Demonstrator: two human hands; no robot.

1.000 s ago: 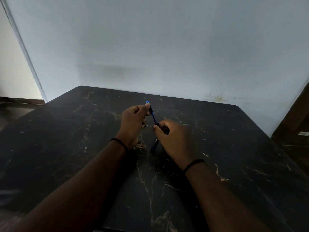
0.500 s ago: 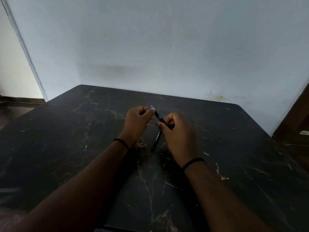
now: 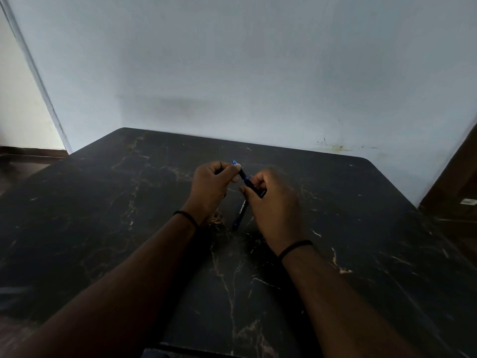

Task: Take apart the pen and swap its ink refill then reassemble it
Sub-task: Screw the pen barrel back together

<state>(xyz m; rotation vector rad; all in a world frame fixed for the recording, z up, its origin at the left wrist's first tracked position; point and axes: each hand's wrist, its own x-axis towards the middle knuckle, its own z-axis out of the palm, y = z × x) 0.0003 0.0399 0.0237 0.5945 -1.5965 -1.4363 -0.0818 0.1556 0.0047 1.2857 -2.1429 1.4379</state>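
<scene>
The pen was held above the table, slanting between both hands. The left hand pinched its blue-tipped end; the right hand closed round its lower part. A second dark barrel lay below them on the table.

A: What work surface do we have?
B: We have a black marble-pattern table with pale veins.
A: And behind it?
B: We see a light blue wall, stained low at right.
</scene>
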